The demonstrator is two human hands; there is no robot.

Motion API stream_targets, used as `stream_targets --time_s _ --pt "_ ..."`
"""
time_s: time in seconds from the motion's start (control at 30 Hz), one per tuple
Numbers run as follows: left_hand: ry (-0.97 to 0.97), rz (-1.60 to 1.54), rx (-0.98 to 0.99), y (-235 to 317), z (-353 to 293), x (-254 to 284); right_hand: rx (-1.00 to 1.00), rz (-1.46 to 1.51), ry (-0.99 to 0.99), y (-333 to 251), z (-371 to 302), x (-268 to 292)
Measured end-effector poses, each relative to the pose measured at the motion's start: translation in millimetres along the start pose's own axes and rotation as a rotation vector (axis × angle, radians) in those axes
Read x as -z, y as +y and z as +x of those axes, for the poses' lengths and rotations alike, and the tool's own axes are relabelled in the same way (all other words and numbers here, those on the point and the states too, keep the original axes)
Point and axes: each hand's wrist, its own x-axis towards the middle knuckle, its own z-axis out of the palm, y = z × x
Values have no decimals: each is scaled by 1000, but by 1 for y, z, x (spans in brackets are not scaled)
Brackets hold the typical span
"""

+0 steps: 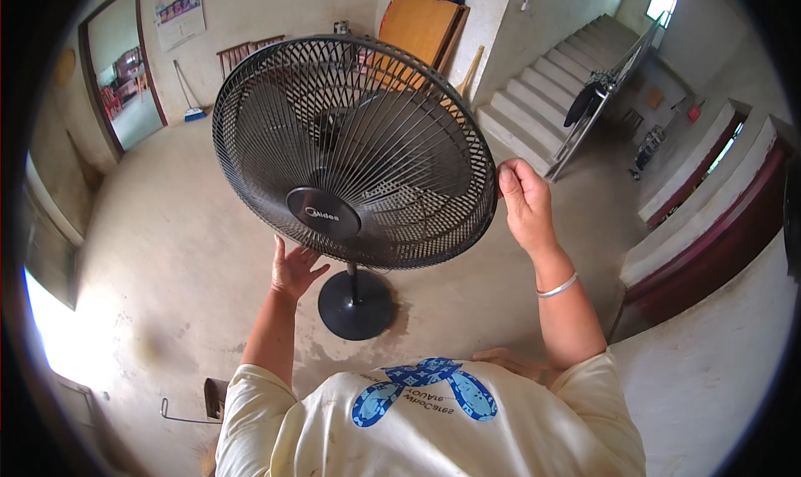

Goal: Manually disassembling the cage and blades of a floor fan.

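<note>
Black pedestal fan (355, 147) is standing just ahead of both hands, its cage (425, 247) spreading between and above the fingers, face tilting up toward the wearer. Right hand (526, 201): thumb and curled fingers are pinching the cage's right rim. Left hand (294, 268): fingers are spreading wide under the lower-left rim, not closing on anything; can't tell if the tips are touching wire.

Handling, my guess: head is carrying most of the upper weight, so it's probably top-heavy; round base (340, 314), below and right of the left fingers, is likely adding ballast. Cage wire is looking springy and thin: fine for steadying or tilting, poor for lifting, could be bending under a hard squeeze. Hub cap (324, 213), above the left fingers, is looking like smooth plastic, so slippery. Better hold: pole (354, 285), just right of the left thumb.

Around: dark damp patches (403, 317) are marking the floor beside the base, maybe slick. Stairs (534, 101) are rising beyond the right fingers, dark red ledge (709, 252) is running well off to their right. Broom (190, 97) is leaning far beyond the left fingers. Cage itself is blocking the view of the motor side.
</note>
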Motion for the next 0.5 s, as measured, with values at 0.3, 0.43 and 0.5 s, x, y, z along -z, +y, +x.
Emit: stream_targets --time_s 0.3,0.43,0.5 --pt "212 420 136 63 6 9 217 -183 140 -2 -4 -11" --pt "673 822 -472 125 -4 -14 427 -405 206 2 -4 -11" --pt "622 975 -1112 171 -11 -62 431 -338 223 2 -2 -16"
